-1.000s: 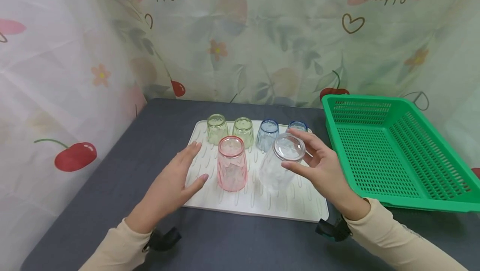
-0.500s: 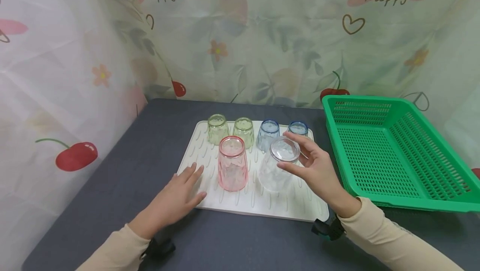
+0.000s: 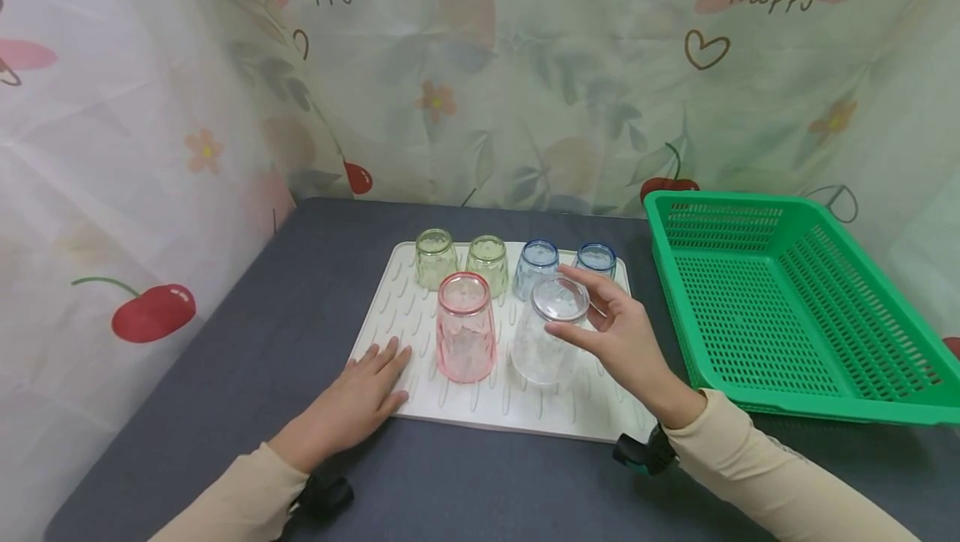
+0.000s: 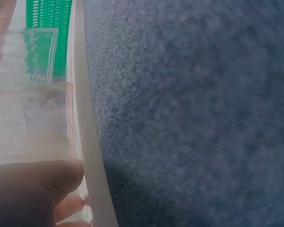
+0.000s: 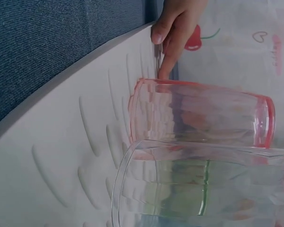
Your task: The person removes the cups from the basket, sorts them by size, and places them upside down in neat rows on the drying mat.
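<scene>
My right hand (image 3: 618, 346) grips a clear drinking glass (image 3: 547, 350) near its base, with thumb and fingers on opposite sides. The glass is upside down, low over the right half of a white ridged draining tray (image 3: 480, 409); whether its rim touches, I cannot tell. Just left of it, a pink glass (image 3: 466, 338) stands inverted, also visible in the right wrist view as a pink-rimmed glass (image 5: 203, 113). My left hand (image 3: 348, 400) rests on the tray's left front edge, fingers fairly straight, apart from the pink glass. In the left wrist view its thumb (image 4: 61, 175) lies by the tray edge.
Behind stand two short green glasses (image 3: 435, 260) and two short blue glasses (image 3: 536, 271), all inverted on the tray. A green basket (image 3: 765, 317) sits right of the tray on the dark tabletop (image 3: 480, 484). A printed curtain (image 3: 480, 108) closes off the back.
My right hand has moved the clear glass slightly left, and the glass stands more upright. My left hand has come down from beside the pink glass onto the tray's left edge.
</scene>
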A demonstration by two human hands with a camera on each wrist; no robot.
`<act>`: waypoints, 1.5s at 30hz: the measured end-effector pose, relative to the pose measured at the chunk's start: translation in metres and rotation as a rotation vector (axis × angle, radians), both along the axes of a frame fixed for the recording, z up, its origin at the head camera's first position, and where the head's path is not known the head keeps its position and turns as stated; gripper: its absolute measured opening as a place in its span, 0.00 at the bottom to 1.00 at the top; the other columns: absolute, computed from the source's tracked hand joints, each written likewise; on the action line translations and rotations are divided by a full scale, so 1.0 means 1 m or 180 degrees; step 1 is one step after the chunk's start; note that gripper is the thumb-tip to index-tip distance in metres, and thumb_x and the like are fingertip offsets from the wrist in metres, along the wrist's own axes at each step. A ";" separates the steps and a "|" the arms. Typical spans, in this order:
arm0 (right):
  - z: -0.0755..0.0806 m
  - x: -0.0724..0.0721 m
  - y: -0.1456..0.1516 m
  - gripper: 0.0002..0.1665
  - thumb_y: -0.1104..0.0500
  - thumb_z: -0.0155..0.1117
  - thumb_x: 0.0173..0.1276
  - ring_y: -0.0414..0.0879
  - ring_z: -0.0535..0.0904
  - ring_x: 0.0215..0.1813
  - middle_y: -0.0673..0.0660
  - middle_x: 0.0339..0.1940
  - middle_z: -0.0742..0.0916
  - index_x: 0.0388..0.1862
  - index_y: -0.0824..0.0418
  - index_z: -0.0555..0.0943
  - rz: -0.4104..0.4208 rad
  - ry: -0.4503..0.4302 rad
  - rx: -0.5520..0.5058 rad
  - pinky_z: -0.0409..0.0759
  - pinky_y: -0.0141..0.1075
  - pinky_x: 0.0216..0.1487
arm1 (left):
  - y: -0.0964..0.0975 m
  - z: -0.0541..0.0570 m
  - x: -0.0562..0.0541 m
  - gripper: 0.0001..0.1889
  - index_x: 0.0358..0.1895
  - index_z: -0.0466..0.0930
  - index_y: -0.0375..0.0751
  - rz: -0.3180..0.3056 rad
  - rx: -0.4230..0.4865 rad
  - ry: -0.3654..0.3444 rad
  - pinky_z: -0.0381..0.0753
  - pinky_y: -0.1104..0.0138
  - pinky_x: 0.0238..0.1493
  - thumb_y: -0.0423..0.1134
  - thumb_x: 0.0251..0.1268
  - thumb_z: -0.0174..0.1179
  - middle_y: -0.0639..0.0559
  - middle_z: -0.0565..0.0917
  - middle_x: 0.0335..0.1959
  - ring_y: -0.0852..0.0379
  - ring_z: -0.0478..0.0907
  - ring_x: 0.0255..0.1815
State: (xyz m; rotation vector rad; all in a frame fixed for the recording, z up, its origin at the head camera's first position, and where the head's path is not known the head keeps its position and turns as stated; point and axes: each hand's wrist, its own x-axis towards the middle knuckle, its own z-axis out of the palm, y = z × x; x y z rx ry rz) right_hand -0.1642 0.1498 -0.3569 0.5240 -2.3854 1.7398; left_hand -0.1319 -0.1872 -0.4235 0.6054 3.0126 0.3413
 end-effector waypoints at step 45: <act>-0.015 -0.020 -0.002 0.40 0.53 0.74 0.59 0.54 0.65 0.73 0.56 0.71 0.72 0.69 0.55 0.71 0.0063 -0.0452 0.0186 0.64 0.53 0.69 | 0.000 0.004 0.000 0.30 0.72 0.62 0.34 0.0029 0.0005 -0.0220 0.58 0.35 0.66 0.43 0.72 0.54 0.33 0.61 0.73 0.30 0.56 0.73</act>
